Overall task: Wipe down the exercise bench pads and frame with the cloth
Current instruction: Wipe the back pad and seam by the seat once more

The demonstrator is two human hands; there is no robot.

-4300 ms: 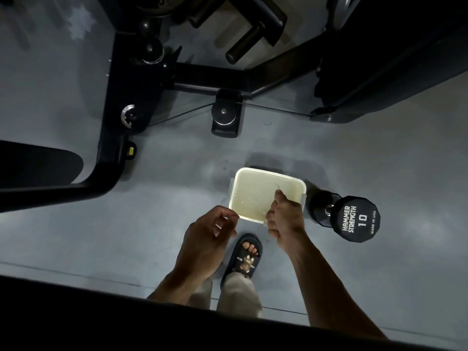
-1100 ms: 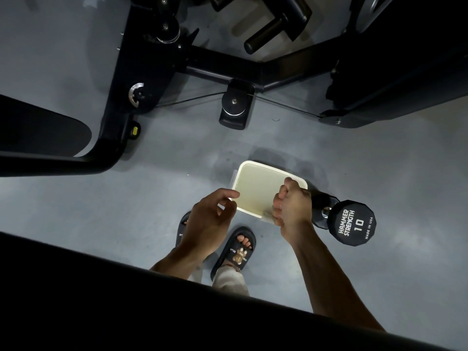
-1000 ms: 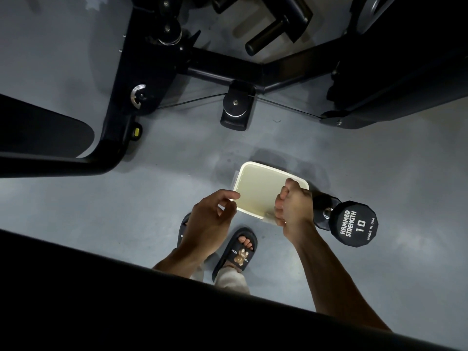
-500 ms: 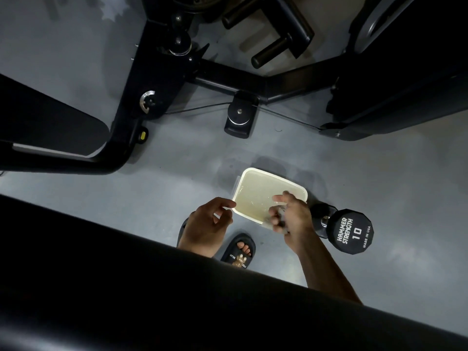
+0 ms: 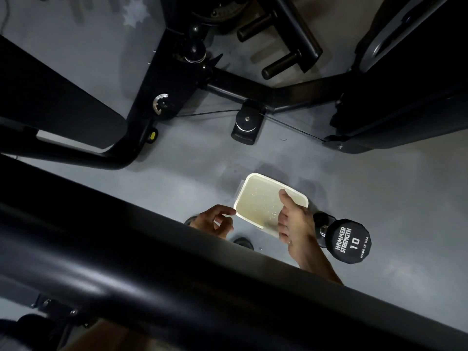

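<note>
A long black bench pad (image 5: 177, 287) runs across the lower part of the view, close under the camera. Beyond it, on the grey floor, stands a white tub (image 5: 253, 176) of cloudy water. My right hand (image 5: 293, 224) hovers over the tub's near right corner with the thumb raised and the fingers curled into a fist. The cloth is mostly hidden inside those fingers. My left hand (image 5: 215, 220) is just left of the tub, its fingers loosely curled and holding nothing. The pad's edge hides its wrist.
A black 10 lb dumbbell (image 5: 349, 241) lies right of the tub. A black machine frame (image 5: 162, 79) with a cable pulley (image 5: 247, 122) and another dark pad (image 5: 50, 97) fills the far side. A sandal toe (image 5: 243, 243) peeks out by the pad's edge.
The view has pulled back, so the bench pad now covers my forearms and feet. My right hand stays over the tub and has lifted its thumb. My left hand stays beside the tub.
</note>
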